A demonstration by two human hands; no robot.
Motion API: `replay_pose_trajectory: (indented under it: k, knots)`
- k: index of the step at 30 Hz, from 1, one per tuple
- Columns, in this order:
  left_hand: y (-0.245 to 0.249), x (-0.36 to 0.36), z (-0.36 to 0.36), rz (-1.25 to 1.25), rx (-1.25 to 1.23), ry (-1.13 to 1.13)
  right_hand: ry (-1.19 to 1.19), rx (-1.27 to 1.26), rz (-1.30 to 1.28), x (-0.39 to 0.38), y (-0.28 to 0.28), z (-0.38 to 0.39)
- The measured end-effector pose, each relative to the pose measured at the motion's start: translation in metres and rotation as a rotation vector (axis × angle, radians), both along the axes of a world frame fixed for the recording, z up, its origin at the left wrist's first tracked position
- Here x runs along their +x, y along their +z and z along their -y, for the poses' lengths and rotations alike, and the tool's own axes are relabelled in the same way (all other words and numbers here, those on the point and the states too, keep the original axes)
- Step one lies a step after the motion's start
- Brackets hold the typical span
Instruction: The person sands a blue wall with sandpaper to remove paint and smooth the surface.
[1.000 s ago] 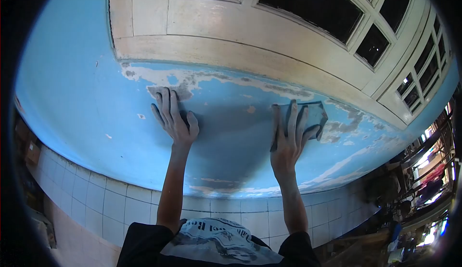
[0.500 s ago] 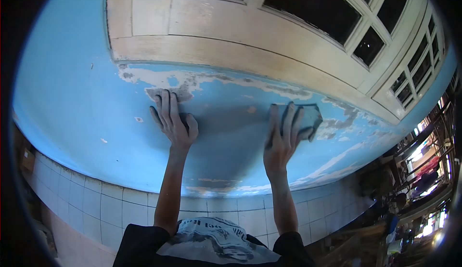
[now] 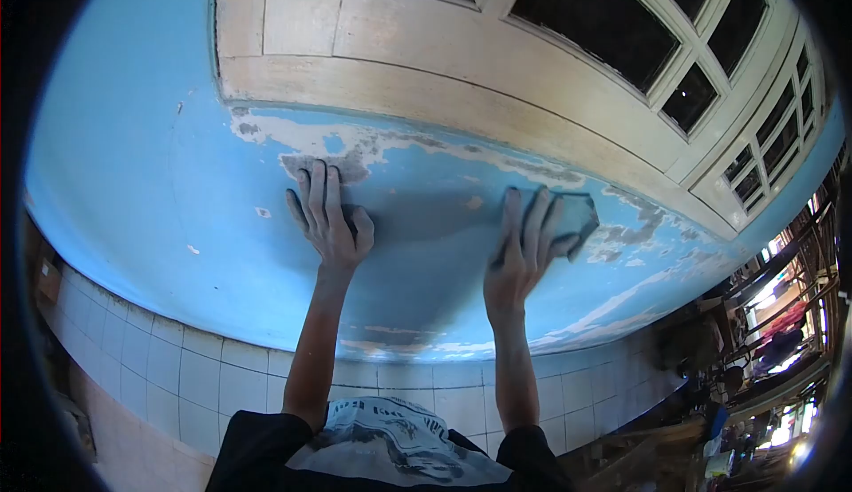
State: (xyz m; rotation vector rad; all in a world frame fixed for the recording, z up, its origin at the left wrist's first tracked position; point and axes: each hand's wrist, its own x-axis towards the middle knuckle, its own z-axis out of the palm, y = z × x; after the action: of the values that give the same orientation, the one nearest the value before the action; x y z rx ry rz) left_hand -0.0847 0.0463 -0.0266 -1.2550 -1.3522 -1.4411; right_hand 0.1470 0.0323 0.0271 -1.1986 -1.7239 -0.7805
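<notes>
My left hand (image 3: 330, 221) lies spread against the blue wall (image 3: 257, 288), its fingertips on a grey patch of bared plaster below the window frame. Nothing is held in it. Further right, my right hand (image 3: 525, 248) presses a thin, dark sheet of sandpaper (image 3: 579, 217) against the wall. Its fingers rest stretched over the sheet, which hides part of the wall beneath, and the sheet's right edge sticks out past the thumb. Around both hands the paint is worn off in white and grey patches (image 3: 435, 143).
Above the hands runs a cream wooden window frame (image 3: 373, 84) with dark glass panes (image 3: 595, 22). White tiles (image 3: 244, 394) line the area below the wall. At the right, wooden beams and clutter (image 3: 745, 377) stand in dim light.
The view has shifted slightly, so the window frame sits a little further right. My right hand with the sandpaper has moved slightly left along the wall. My left hand stays on the same patch.
</notes>
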Motion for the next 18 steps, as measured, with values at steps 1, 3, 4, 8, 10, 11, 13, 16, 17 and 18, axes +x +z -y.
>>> replay_pose_trajectory:
  k: [1, 3, 4, 8, 10, 11, 13, 16, 17, 18]
  knots:
    - [0.0, -0.001, 0.0, -0.019, 0.012, 0.002, -0.014, 0.029, 0.002, 0.001, -0.001, -0.001]
    - [0.0, -0.002, -0.004, -0.033, 0.025, 0.004, -0.068, 0.025, 0.021, 0.001, 0.0, -0.003]
    - [0.0, 0.0, -0.002, -0.017, 0.014, 0.006, -0.024, 0.017, -0.007, -0.003, 0.004, 0.0]
    - [-0.001, 0.002, -0.003, 0.029, 0.048, -0.011, 0.009, 0.009, -0.056, 0.003, -0.003, -0.001]
    - [0.001, -0.001, -0.004, 0.006, 0.04, 0.005, -0.003, 0.02, -0.061, 0.001, 0.0, -0.004]
    - [-0.001, 0.001, -0.003, -0.009, 0.015, 0.009, 0.014, 0.029, -0.06, -0.003, 0.004, -0.002]
    - [-0.001, 0.002, -0.001, -0.002, 0.005, -0.014, 0.015, 0.024, -0.053, -0.001, 0.004, 0.001]
    - [-0.001, 0.003, -0.001, -0.003, 0.016, -0.012, 0.015, 0.022, -0.051, -0.003, 0.002, -0.003]
    - [0.0, 0.001, -0.003, -0.008, 0.028, -0.006, -0.019, 0.049, -0.03, 0.0, -0.001, -0.004]
    - [0.002, -0.001, -0.005, -0.008, 0.034, -0.004, -0.059, 0.074, -0.005, 0.004, -0.002, -0.005]
